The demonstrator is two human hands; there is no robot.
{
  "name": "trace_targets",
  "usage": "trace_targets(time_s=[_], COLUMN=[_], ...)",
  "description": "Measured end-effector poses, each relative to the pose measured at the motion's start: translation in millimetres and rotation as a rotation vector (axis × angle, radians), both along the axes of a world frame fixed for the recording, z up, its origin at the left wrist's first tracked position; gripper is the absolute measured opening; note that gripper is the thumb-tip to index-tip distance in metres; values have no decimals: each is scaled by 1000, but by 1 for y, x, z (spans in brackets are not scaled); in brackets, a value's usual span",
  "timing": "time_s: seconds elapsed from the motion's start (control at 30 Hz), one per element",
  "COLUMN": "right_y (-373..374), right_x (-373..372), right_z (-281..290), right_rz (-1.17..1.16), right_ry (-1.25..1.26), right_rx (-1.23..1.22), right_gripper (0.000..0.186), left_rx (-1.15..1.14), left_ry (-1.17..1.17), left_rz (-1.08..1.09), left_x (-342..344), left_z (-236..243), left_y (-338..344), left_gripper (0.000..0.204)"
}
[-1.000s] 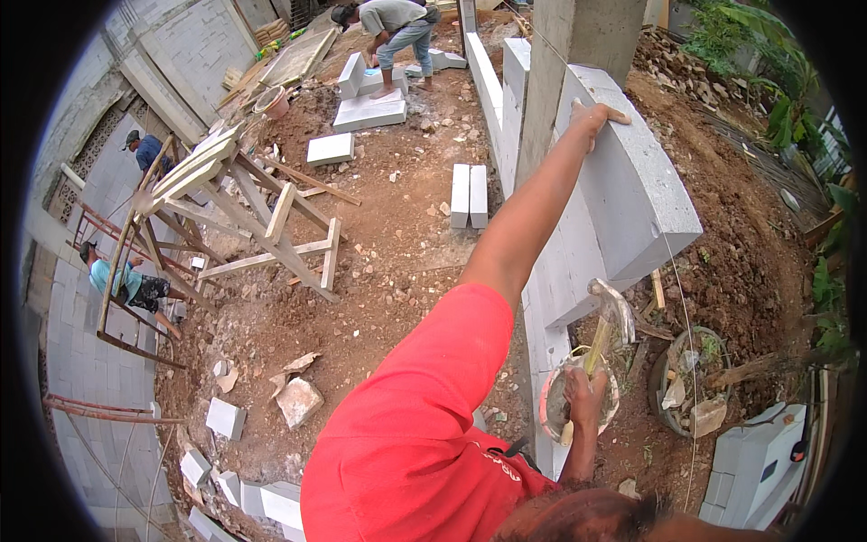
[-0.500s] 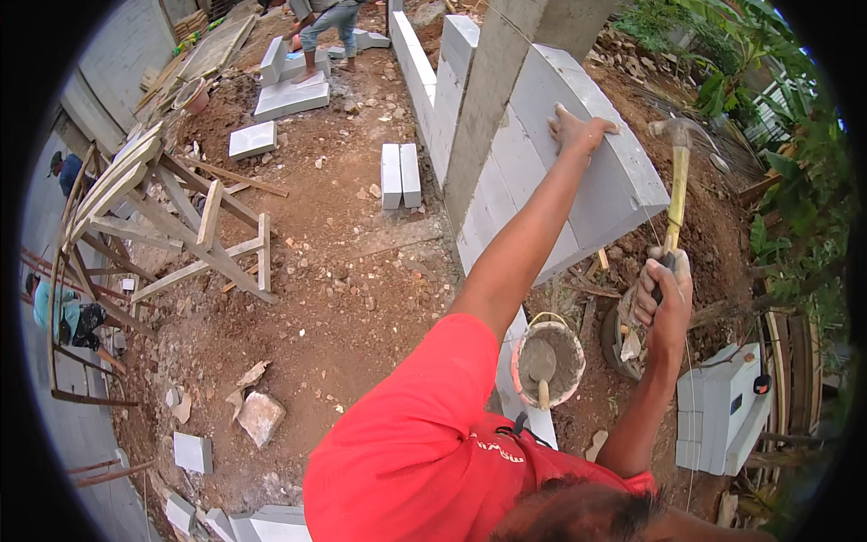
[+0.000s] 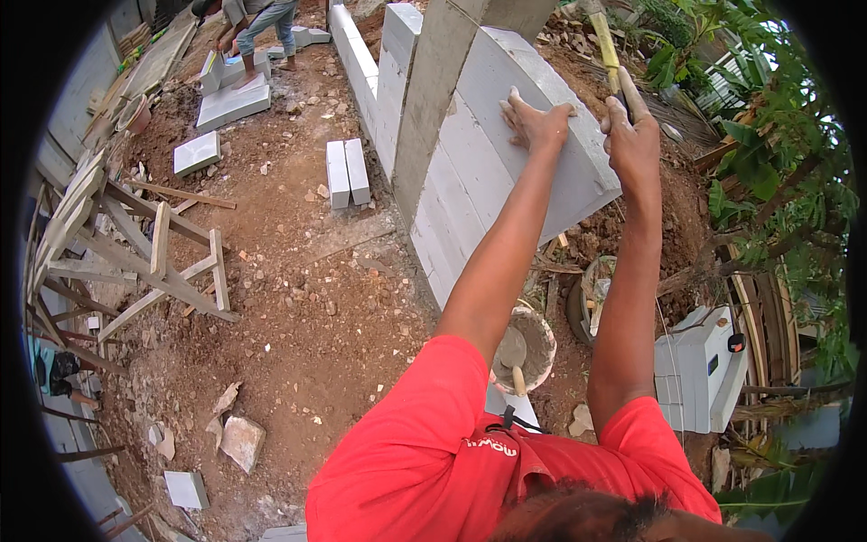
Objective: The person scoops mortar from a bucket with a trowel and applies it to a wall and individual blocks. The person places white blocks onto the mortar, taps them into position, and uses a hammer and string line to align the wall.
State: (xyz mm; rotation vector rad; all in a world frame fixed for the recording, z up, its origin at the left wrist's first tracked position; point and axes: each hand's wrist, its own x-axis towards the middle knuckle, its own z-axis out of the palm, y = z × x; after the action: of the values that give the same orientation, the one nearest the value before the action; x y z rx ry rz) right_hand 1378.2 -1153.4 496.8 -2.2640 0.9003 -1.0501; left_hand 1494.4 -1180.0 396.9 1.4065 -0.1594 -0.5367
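Note:
My left hand [image 3: 537, 124] presses with fingers spread against the grey face of a light concrete block [image 3: 587, 172] on the upper end of the block wall [image 3: 461, 199], beside a concrete post [image 3: 436, 72]. My right hand [image 3: 634, 135] is wrapped round the handle of a hammer [image 3: 605, 43], just right of the block's edge. The hammer points away from me, its head at the top of the picture. Below the wall's near end stands a mortar bucket [image 3: 545, 359] with a trowel [image 3: 515, 352] in it.
Blocks [image 3: 700, 379] are stacked at the right, with a small black and red item [image 3: 736, 343] on them. Two blocks [image 3: 348, 173] stand on the dirt left of the wall. A wooden trestle [image 3: 149, 244] is at the left. Another person [image 3: 262, 32] works at the far left.
My right hand has lifted the hammer up and forward, beside the block's far edge. My left hand stays on the block. The whole view has shifted, moving the scene leftward.

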Motion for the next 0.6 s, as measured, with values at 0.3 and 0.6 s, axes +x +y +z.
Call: trace_targets(time_s=[0.3,0.6], right_y=[-5,-23], right_x=[35,34], right_z=[-2,-15], right_rz=[21,21], right_ry=[2,26], right_rx=[-23,-117], right_gripper=[49,47], left_rx=[-136,-137], left_ry=[-51,-70], left_rz=[196,238], left_x=[-8,-16], left_z=[-9,-12], left_y=[-10,-15], left_gripper=[108,98])
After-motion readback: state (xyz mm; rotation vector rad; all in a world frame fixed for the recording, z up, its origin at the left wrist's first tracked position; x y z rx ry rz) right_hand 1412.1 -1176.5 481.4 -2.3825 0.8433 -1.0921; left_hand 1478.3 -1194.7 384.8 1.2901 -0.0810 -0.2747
